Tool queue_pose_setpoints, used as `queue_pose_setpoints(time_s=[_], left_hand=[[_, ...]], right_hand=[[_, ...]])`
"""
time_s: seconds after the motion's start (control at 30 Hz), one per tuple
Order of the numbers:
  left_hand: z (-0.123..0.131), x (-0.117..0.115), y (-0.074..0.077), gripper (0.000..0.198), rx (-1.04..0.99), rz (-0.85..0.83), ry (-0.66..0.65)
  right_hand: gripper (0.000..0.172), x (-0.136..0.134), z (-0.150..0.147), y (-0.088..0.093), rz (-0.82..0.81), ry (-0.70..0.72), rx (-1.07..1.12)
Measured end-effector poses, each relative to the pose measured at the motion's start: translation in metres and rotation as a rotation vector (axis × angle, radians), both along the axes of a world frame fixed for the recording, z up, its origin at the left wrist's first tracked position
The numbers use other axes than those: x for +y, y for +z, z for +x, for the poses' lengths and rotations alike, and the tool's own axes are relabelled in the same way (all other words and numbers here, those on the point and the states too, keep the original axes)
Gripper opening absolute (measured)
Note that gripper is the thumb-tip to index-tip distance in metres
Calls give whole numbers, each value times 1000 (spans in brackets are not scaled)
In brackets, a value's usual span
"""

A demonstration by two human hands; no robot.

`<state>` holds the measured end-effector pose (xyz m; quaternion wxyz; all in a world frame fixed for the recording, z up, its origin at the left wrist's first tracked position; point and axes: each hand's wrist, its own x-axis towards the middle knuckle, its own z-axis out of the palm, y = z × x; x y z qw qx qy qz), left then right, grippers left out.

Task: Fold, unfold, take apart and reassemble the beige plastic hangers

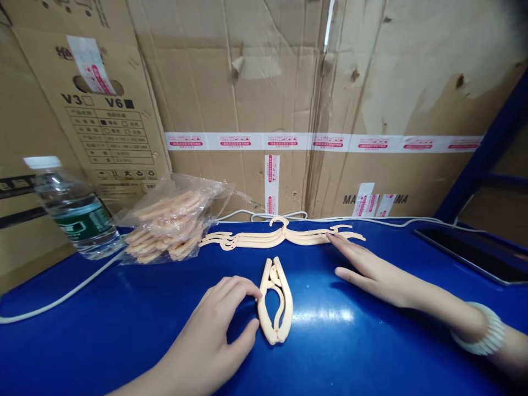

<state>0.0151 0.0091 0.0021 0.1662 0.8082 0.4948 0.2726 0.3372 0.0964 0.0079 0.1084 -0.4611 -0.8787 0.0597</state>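
A cream folding clothes hanger (287, 297), folded up, lies on the blue table in front of me. My left hand (218, 324) is at its left side, thumb and fingers apart, with fingertips at or just touching its edge. Farther back lies an unfolded cream hanger (264, 239), its arms spread wide and its hook pointing away; it looks like more than one, stacked. My right hand (371, 269) is stretched out with thumb apart from the fingers, and its fingertips reach the right arm of the spread hanger. Nothing shows in its grasp.
A clear plastic bag (177, 214) with several folded hangers stands at the back left, beside a water bottle (78, 212). A dark phone or tablet (474, 253) lies at the right. A white cable (66, 302) crosses the table (124, 341). Cardboard boxes (247, 88) wall the back.
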Motion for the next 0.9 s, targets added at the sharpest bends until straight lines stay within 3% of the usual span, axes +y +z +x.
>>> queue_pose_setpoints(time_s=[0.2,0.37,0.57,0.9], left_hand=[[-1,1,-2,23,-4,27,-6],[-1,0,-3,22,-7,19,-6],[-1,-4,3,20,-58,20,-13],[-2,-4,6,18,-182,81,25]], right_hand=[[73,12,2,-8,66,29,-17],[49,12,1,-7,169,61,62],[26,11,1,-4,128,91,166],[16,4,-5,0,109,71,180]])
